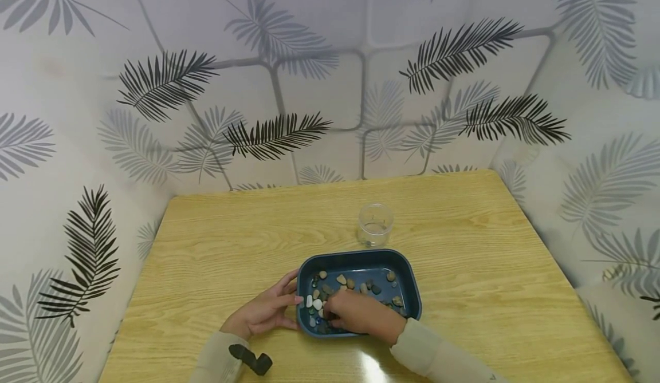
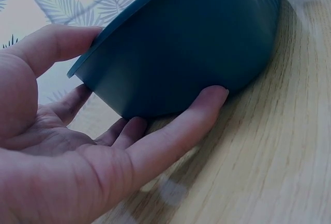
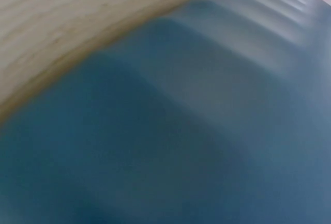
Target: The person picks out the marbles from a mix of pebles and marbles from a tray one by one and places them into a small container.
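Observation:
A dark blue plastic basin [image 1: 356,255] with rounded corners sits on the table, holding several pebbles. My left hand [image 1: 268,308] grips its left end. In the left wrist view, one digit of the left hand [image 2: 77,146] lies at the rim of the basin [image 2: 170,53], while other fingers spread along the lower outer wall. Inside the basin, my right hand [image 1: 358,314] reaches down among the stones, fingers bent. Its fingertips are partly hidden, so I cannot tell whether they hold a pebble. White pebbles [image 1: 317,303] lie just left of them. The basin's ribbed outer wall [image 3: 207,110] fills the blurred right wrist view.
Behind the basin stands a clear round container [image 1: 375,225]. Brown and grey pebbles [image 1: 350,283] are scattered over the basin's floor. The wood-grain table [image 1: 247,228] reaches back to a wall [image 1: 330,97] with leaf patterns.

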`<act>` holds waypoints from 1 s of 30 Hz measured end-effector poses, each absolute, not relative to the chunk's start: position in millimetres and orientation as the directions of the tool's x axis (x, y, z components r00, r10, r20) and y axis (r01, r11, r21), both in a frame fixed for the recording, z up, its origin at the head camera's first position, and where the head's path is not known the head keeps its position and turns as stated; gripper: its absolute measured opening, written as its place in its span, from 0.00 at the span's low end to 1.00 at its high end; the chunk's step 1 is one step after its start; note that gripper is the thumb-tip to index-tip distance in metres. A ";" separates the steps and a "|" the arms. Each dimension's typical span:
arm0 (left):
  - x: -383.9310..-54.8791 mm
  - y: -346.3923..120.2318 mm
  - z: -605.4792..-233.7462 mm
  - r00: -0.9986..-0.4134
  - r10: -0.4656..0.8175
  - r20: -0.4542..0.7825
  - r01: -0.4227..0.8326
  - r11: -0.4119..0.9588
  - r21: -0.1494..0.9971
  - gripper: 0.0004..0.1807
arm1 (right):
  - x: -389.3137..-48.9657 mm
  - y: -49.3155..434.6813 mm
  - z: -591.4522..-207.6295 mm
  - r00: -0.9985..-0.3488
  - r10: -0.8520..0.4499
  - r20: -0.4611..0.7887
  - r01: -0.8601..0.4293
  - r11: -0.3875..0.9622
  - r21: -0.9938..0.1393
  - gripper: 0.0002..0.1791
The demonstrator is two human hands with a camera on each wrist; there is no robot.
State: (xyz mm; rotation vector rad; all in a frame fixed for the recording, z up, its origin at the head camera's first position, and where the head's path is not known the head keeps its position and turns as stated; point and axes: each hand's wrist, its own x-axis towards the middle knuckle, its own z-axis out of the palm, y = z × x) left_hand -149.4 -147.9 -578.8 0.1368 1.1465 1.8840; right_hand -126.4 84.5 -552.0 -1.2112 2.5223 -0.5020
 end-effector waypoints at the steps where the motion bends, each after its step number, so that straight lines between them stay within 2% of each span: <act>1: -149.5 -147.9 -578.9 -0.589 0.737 -0.331 -0.633 -0.167 0.756 0.35 | -126.1 84.7 -551.5 -0.601 -0.792 -0.110 -0.688 0.582 -0.434 0.03; 8: -149.9 -148.0 -580.3 -0.588 0.749 -0.306 -0.632 -0.189 0.752 0.35 | -125.6 86.1 -548.9 -0.601 -0.794 -0.091 -0.685 0.571 -0.453 0.02; 13: -149.8 -148.0 -581.0 -0.582 0.755 -0.301 -0.640 -0.197 0.743 0.35 | -126.2 88.7 -547.5 -0.612 -0.787 -0.073 -0.648 0.552 -0.524 0.04; 22: -149.8 -147.4 -579.4 -0.574 0.761 -0.302 -0.637 -0.183 0.749 0.34 | -131.1 102.9 -540.1 -0.659 -0.752 0.002 -0.567 0.496 -0.658 0.06; 30: -149.7 -147.7 -580.2 -0.577 0.763 -0.290 -0.635 -0.196 0.747 0.34 | -139.4 117.3 -536.1 -0.696 -0.715 0.066 -0.542 0.463 -0.702 0.06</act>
